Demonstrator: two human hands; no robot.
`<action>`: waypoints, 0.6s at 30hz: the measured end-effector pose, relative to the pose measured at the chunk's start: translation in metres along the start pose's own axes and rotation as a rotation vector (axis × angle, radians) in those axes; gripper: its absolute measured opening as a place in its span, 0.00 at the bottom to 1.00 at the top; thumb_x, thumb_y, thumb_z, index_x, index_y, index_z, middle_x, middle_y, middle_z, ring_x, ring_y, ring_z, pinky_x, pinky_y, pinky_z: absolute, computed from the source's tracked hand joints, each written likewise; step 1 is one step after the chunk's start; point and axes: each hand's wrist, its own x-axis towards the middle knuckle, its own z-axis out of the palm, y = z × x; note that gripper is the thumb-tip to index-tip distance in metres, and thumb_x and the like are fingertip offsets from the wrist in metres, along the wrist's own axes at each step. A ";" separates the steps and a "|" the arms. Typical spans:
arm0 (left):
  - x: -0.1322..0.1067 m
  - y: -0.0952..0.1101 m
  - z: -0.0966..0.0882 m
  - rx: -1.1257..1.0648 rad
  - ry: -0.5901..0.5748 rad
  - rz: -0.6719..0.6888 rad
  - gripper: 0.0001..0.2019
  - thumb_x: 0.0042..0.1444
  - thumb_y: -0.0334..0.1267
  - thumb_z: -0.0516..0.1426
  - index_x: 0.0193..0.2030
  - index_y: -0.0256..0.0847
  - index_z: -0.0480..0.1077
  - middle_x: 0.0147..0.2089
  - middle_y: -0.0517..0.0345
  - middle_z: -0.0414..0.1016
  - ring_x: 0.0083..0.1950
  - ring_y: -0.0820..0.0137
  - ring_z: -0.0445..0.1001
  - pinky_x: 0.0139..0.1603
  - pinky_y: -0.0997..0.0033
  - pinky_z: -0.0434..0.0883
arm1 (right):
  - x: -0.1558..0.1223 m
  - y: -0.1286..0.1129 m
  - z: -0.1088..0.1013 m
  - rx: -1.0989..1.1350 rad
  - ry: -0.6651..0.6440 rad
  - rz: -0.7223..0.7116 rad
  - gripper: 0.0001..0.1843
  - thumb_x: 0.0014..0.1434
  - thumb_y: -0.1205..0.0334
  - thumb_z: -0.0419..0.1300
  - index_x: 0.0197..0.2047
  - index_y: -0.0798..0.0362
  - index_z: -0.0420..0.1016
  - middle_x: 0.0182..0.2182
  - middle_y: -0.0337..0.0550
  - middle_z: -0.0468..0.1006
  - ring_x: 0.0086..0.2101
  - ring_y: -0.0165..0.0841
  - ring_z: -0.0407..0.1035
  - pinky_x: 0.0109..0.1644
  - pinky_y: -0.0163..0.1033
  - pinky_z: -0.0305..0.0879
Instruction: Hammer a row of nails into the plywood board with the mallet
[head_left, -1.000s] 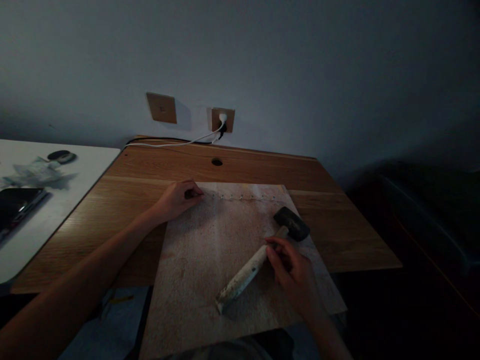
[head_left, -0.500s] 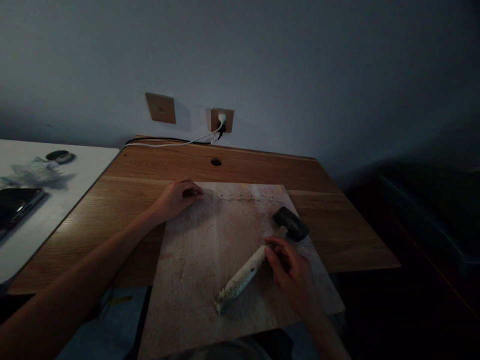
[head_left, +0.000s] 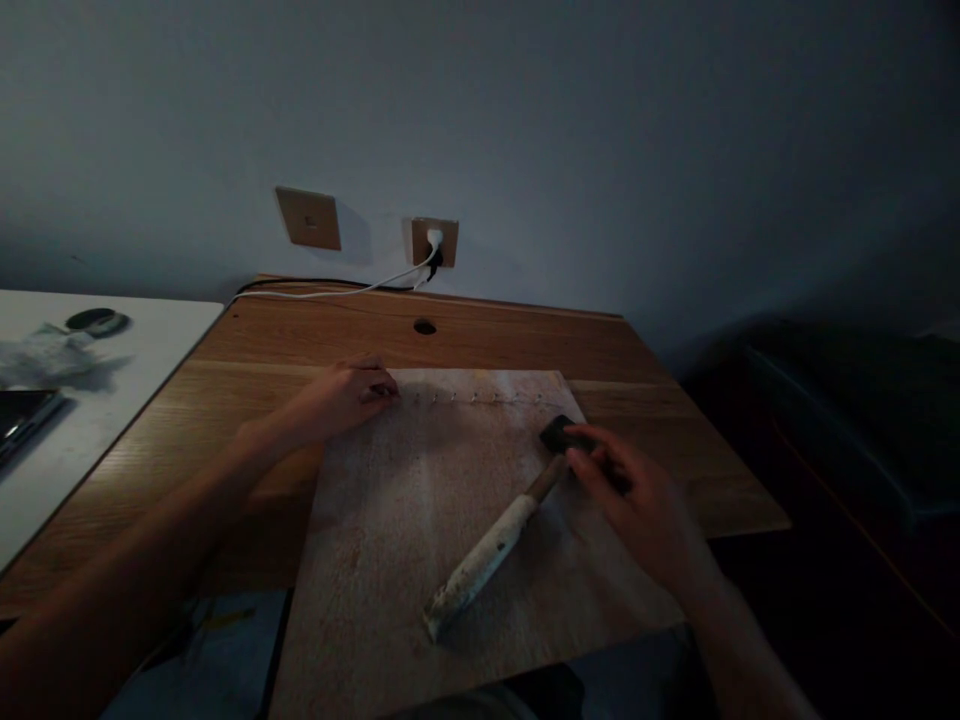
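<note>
We are steadying a wooden board [head_left: 375, 560] on the desk [head_left: 675, 470], its 6 o'clock edge overhanging, probably to sit nearer our body. Our left hand [head_left: 364, 392] is resting at its 11 o'clock corner, fingertips bunching together beside a row of small nails [head_left: 474, 398] at 12; we cannot tell whether they are pinching anything. The mallet [head_left: 495, 543] is lying across the board, handle towards 7, head towards 1, seemingly for easy reach. Our right hand [head_left: 637, 500], at 3, is meeting the head, thumb and forefinger parted; their grip is unclear.
</note>
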 end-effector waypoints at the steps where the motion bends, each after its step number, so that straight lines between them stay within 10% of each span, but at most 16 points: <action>1: 0.003 0.000 -0.004 0.019 -0.039 0.015 0.07 0.63 0.37 0.59 0.39 0.42 0.79 0.41 0.55 0.76 0.40 0.66 0.75 0.45 0.66 0.70 | 0.014 0.003 -0.005 -0.050 0.012 -0.027 0.22 0.66 0.45 0.57 0.53 0.49 0.81 0.31 0.43 0.79 0.31 0.37 0.76 0.36 0.40 0.69; 9: 0.026 0.018 -0.025 0.210 -0.237 0.048 0.07 0.58 0.33 0.58 0.33 0.43 0.78 0.38 0.55 0.77 0.40 0.65 0.75 0.43 0.67 0.68 | 0.107 0.009 -0.007 -0.633 -0.301 -0.141 0.16 0.71 0.55 0.56 0.41 0.54 0.82 0.37 0.50 0.83 0.38 0.41 0.77 0.40 0.41 0.65; 18: 0.030 0.022 -0.029 0.243 -0.272 0.031 0.06 0.58 0.37 0.60 0.33 0.43 0.78 0.38 0.54 0.78 0.40 0.64 0.75 0.43 0.68 0.68 | 0.131 -0.001 0.015 -0.908 -0.512 -0.114 0.24 0.74 0.50 0.51 0.44 0.57 0.84 0.43 0.60 0.83 0.45 0.47 0.79 0.44 0.44 0.69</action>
